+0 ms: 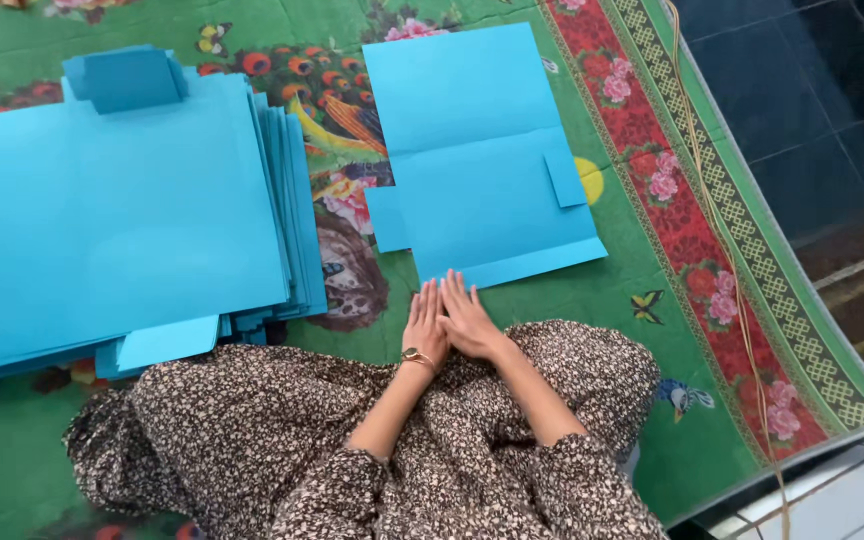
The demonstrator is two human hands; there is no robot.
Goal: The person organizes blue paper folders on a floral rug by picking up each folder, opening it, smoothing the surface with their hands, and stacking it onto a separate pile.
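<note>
the blue die-cut sheet (482, 150) lies flat on the green floral mat (642, 290), just right of the big stack of blue sheets (112, 210). the left hand (425, 328) and right hand (468, 318) rest side by side at its near edge, fingers straight, holding nothing. the sheet looks light, stiff, easy to crease; better to take it by an edge.

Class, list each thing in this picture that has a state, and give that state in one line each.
Left hand: flat, empty, beside the right hand.
Right hand: flat, empty, fingertips at the sheet's edge.
Single blue sheet: flat, creased, flaps out.
Blue stack: piled, edges fanned.
Mat: spread flat.
</note>
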